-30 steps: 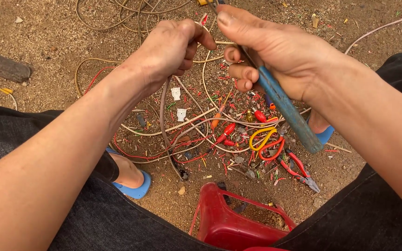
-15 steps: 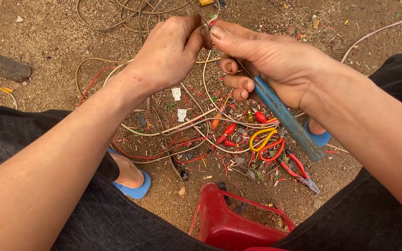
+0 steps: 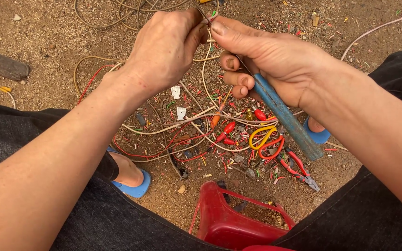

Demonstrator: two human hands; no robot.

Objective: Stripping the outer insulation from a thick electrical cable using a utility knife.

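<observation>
Both hands meet near the top of the view, above a heap of loose wire on the sandy ground (image 3: 47,42). Left hand (image 3: 164,51) is closed in a pinch, thumb and fingertips clamped on the end of a thin dark wire (image 3: 204,15), which keeps that end taut and steady where the tool meets it. Right hand (image 3: 271,60) grips a long blue-handled tool (image 3: 284,118): the fingers curl around the upper handle while the thumb lies forward along the slim metal shaft, a hold that gives fine control of the tip. The handle slants down and away to the right, clear of the work. Whether the tip touches the wire cannot be told, as the fingers hide it.

Below the hands lie tangled beige and red wires (image 3: 173,130), a yellow wire loop (image 3: 261,136), small red-handled pliers (image 3: 298,169) and bits of cut insulation, all within easy reach. 2 feet in blue sandals (image 3: 138,188) flank the heap, and a red plastic stool (image 3: 229,223) stands between the knees.
</observation>
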